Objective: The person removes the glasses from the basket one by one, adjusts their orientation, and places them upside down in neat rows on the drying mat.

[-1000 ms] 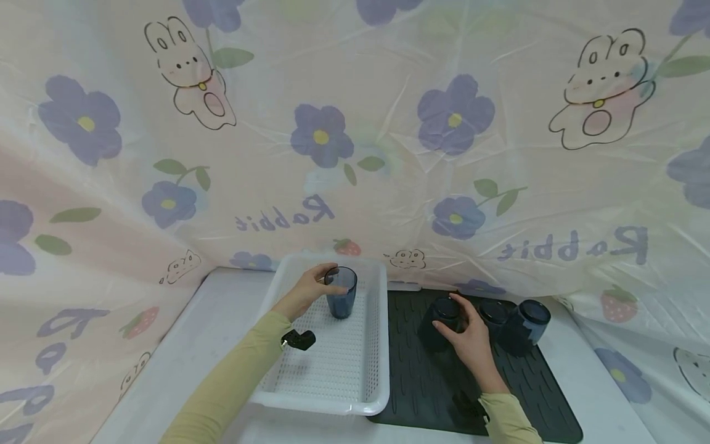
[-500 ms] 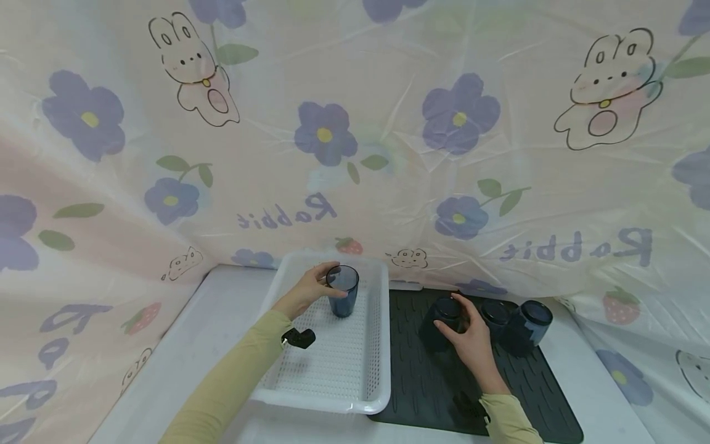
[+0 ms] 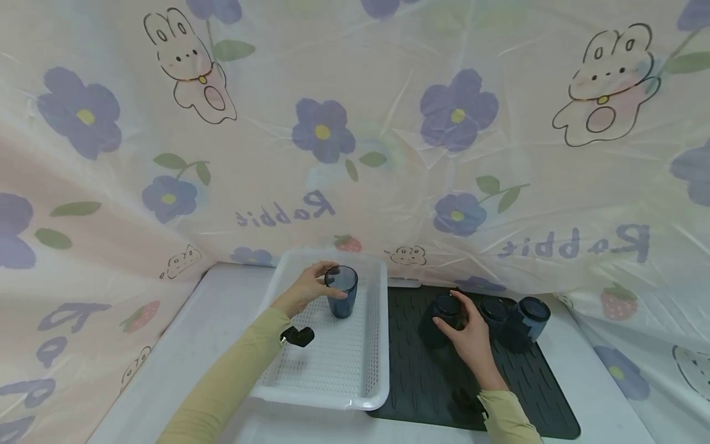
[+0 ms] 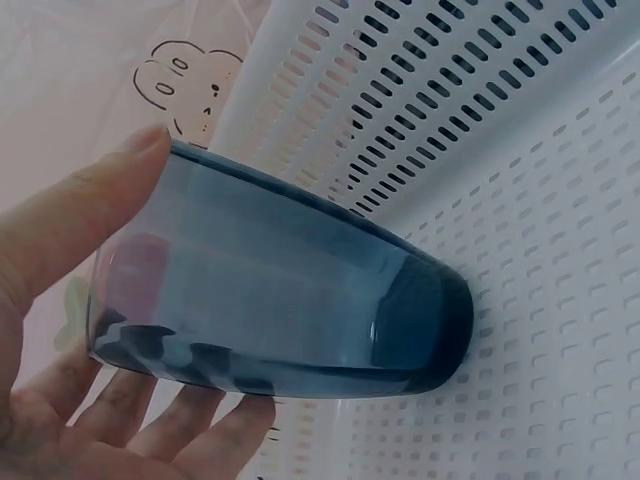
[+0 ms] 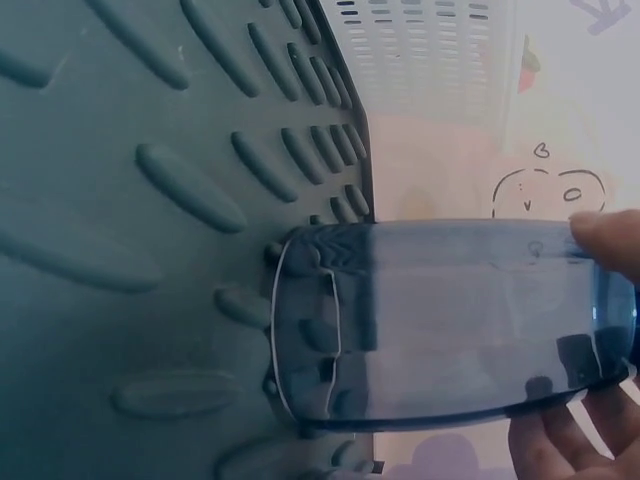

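My left hand (image 3: 305, 292) holds a clear blue drinking glass (image 3: 342, 303) near its rim, thumb on one side and fingers on the other. This glass stands mouth up inside the white perforated basket (image 3: 384, 351), its thick base right at the basket floor in the left wrist view. On the right, my right hand (image 3: 473, 338) grips a second blue glass (image 5: 450, 320) around its base end. That one is upside down, its rim at the dark ridged mat (image 3: 427, 388).
Just right of my right hand, two more dark blue glasses (image 3: 524, 327) stand upside down on the mat. The white table (image 3: 216, 327) shows left of the basket. A curtain (image 3: 388, 185) printed with flowers and rabbits hangs close behind and at both sides.
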{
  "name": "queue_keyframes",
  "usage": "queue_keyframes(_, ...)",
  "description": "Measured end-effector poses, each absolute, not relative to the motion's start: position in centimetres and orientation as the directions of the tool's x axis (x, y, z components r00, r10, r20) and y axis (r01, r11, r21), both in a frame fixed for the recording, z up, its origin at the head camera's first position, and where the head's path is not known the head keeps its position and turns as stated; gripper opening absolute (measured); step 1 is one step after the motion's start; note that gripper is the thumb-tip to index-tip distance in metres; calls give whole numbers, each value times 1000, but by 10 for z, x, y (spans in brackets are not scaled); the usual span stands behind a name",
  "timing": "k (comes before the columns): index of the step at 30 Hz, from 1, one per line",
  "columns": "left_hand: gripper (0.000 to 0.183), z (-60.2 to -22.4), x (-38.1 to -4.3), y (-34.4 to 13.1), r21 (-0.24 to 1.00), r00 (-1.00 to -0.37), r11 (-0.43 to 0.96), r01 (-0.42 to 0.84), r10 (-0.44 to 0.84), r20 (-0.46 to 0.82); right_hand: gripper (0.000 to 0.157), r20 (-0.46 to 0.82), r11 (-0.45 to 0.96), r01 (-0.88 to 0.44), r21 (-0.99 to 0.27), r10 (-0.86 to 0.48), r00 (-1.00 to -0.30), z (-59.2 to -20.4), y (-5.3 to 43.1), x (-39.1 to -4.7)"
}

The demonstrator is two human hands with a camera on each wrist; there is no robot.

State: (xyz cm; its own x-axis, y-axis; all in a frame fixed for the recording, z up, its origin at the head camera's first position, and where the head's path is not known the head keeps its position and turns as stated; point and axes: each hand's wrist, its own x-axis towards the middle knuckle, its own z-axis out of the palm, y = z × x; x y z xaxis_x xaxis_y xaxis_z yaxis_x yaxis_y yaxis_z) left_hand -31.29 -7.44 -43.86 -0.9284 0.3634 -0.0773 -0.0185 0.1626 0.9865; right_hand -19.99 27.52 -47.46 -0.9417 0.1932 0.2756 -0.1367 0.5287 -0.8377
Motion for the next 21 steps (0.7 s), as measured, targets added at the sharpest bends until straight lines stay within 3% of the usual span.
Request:
queue_keyframes(13, 82, -434, -307, -73, 960, -961, 280, -12, 264, -89, 72, 261, 529, -117, -840, 206, -943, -474, 274, -200)
queue_keyframes(21, 82, -435, -307, -82, 977, -965, 186, -103, 220, -144, 72, 272, 527, -129, -840, 203, -941, -472, 275, -199)
